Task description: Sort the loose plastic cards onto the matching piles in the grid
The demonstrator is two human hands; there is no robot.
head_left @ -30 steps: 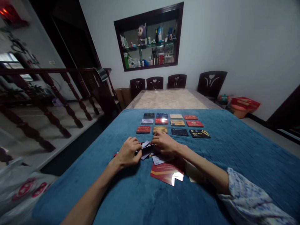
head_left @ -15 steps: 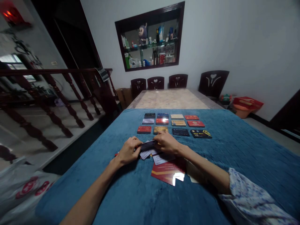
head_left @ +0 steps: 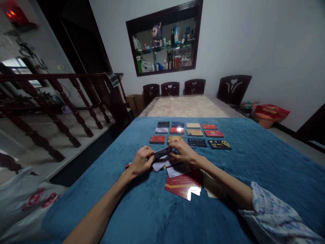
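Observation:
A dark card (head_left: 161, 153) is held up between my two hands, its face tilted. The fingers and thumb of my left hand (head_left: 141, 162) pinch its left end, and those of my right hand (head_left: 183, 153) pinch its right end. Under and just in front of it lie loose white cards (head_left: 177, 170), partly fanned. Closer to me a larger red card with a gold stripe (head_left: 182, 187) lies flat with a bright glare on it. A cream card (head_left: 212, 187) is half hidden below my right forearm. Red and dark edges of something show beside my left wrist.
Beyond my hands, small card stacks stand in rows, including a red stack (head_left: 157, 139) and a black VIP stack (head_left: 219, 145). A blue cloth (head_left: 122, 210) covers the near table. Chairs (head_left: 194, 87) line the far end; white plastic bags (head_left: 30, 200) sit at the left.
The dark card has tilted, its right end now higher. My right fingers have shifted slightly on it. The whole view has moved a little; the card stacks stay in place.

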